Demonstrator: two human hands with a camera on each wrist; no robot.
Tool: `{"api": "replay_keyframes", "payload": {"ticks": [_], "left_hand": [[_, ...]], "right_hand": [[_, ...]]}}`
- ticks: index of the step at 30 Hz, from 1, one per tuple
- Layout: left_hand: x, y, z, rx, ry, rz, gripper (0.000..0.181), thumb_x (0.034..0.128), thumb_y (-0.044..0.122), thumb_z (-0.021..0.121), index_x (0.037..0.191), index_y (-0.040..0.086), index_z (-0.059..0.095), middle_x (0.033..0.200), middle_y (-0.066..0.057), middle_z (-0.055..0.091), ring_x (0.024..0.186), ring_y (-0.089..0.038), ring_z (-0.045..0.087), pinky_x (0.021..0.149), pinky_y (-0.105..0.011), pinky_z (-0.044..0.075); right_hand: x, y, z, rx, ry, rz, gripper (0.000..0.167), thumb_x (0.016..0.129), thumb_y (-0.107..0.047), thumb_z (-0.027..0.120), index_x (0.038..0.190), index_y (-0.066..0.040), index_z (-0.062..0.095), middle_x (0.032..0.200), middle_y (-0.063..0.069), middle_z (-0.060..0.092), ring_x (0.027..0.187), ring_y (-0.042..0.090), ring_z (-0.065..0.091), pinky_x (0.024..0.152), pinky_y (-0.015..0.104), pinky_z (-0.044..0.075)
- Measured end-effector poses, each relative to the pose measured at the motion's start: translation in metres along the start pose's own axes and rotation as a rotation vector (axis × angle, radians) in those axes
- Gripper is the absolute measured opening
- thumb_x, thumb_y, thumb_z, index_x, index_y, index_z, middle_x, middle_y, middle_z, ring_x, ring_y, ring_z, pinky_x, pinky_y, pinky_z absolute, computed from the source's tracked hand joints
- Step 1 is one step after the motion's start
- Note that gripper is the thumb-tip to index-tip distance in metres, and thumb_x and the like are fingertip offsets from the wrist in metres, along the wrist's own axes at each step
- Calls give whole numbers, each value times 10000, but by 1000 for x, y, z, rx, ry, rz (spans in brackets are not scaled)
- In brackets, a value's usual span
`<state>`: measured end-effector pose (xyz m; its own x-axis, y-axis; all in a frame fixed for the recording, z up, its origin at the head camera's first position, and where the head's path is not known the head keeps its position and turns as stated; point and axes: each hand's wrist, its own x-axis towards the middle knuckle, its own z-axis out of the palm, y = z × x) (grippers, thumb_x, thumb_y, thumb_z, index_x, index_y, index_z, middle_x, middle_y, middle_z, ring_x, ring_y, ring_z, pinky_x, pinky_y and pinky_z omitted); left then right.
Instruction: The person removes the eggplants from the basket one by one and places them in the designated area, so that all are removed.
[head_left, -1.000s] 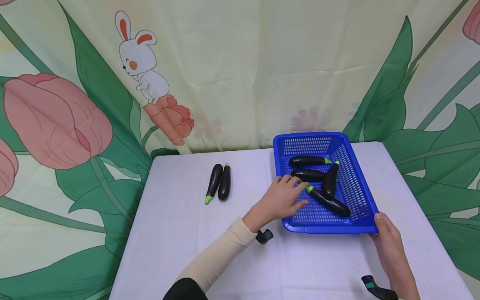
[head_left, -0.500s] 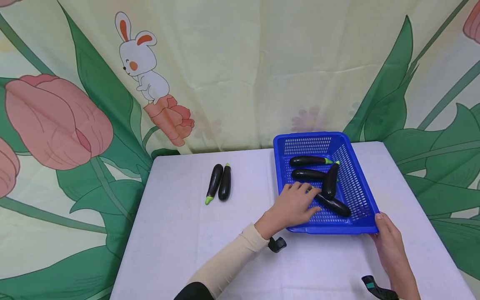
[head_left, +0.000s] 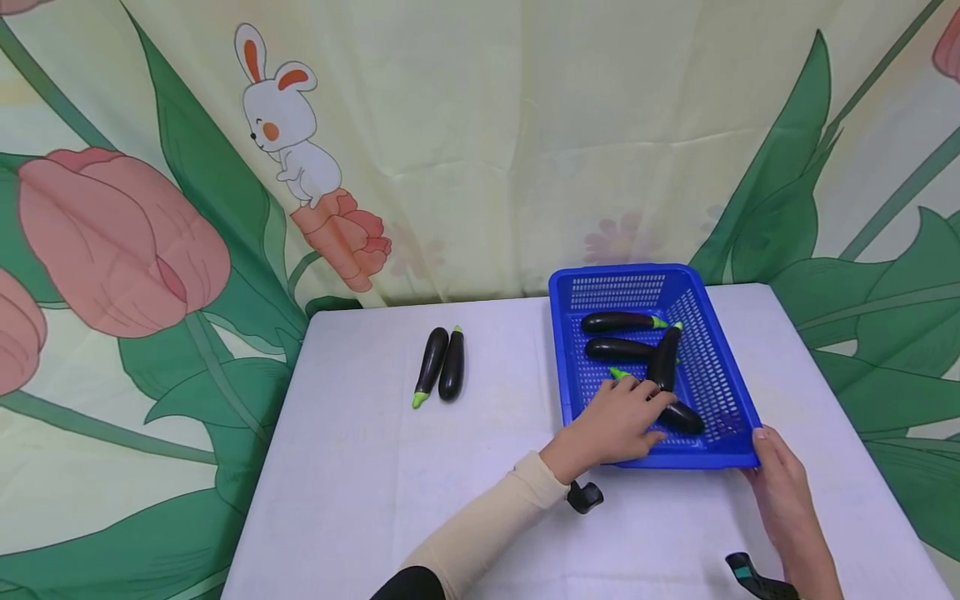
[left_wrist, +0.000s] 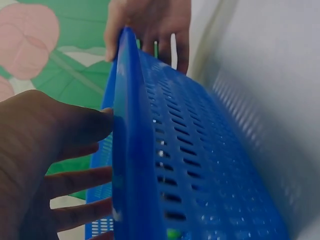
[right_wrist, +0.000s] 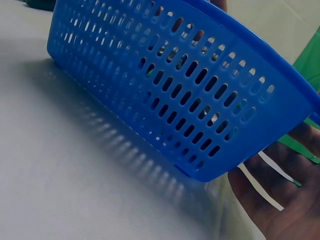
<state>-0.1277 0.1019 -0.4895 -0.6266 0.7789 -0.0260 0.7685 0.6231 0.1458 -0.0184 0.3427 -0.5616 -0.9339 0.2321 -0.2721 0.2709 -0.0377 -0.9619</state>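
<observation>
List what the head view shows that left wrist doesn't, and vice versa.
Head only: a pair of glossy, green-tipped, blackish-purple eggplants on the white-clothed table; the white cartoon rabbit printed on the fabric backdrop.
Left wrist only: the slotted outer wall of the rectangular blue plastic basket, with a light-speckled shadow beside it.
Both: the basket, left hand, right hand and table.

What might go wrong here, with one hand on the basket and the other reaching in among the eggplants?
The right hand holds the blue basket only at its near right corner, so the basket might tip or swing if that grip slips. The left hand reaches in over the near side, so its wrist could knock the rim. Inside, one eggplant overlaps a second eggplant, so a nudge might set it rolling.
</observation>
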Motion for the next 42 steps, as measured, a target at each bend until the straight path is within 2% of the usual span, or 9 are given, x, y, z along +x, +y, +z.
{"api": "replay_keyframes", "payload": {"ticks": [6, 12, 22, 34, 42], "left_hand": [[15, 8, 6, 31, -6, 35, 565, 1024, 502, 597, 1545, 330, 465, 1497, 87, 567, 1348, -155, 515, 1110, -379, 478], [26, 16, 5, 91, 5, 58, 559, 1020, 488, 617, 1537, 330, 474, 1512, 89, 568, 1388, -143, 504, 1119, -350, 472], [43, 26, 9, 140, -34, 26, 504, 1028, 465, 613, 1509, 356, 509, 1477, 96, 595, 1370, -156, 521, 1127, -401, 473], [53, 31, 17, 183, -116, 7, 461, 1021, 430, 635, 1472, 390, 548, 1451, 125, 606, 1313, -144, 536, 1107, -392, 481], [61, 31, 25, 224, -92, 18, 413, 1021, 427, 643, 1430, 394, 602, 1431, 124, 614, 1287, -145, 547, 1055, -367, 497]], "right_hand": [[-1, -2, 0, -1, -1, -19, 613, 1120, -467, 367, 1644, -158, 292, 1535, -85, 421, 1228, -123, 465, 1171, 136, 295], [-1, -1, -1, 4, -11, -7, 618, 1121, -472, 357, 1644, -152, 278, 1581, -54, 377, 1239, -133, 454, 1219, 168, 249], [-1, -2, 0, 4, -11, -8, 602, 1126, -453, 357, 1643, -155, 279, 1583, -70, 373, 1238, -137, 450, 1215, 164, 246], [-2, -3, 1, 7, -6, 13, 622, 1128, -450, 347, 1659, -144, 239, 1624, -40, 329, 1267, -130, 426, 1239, 194, 206], [-1, -3, 1, 15, -14, -7, 600, 1128, -443, 359, 1642, -144, 275, 1567, -80, 393, 1211, -147, 469, 1201, 134, 265]]}}
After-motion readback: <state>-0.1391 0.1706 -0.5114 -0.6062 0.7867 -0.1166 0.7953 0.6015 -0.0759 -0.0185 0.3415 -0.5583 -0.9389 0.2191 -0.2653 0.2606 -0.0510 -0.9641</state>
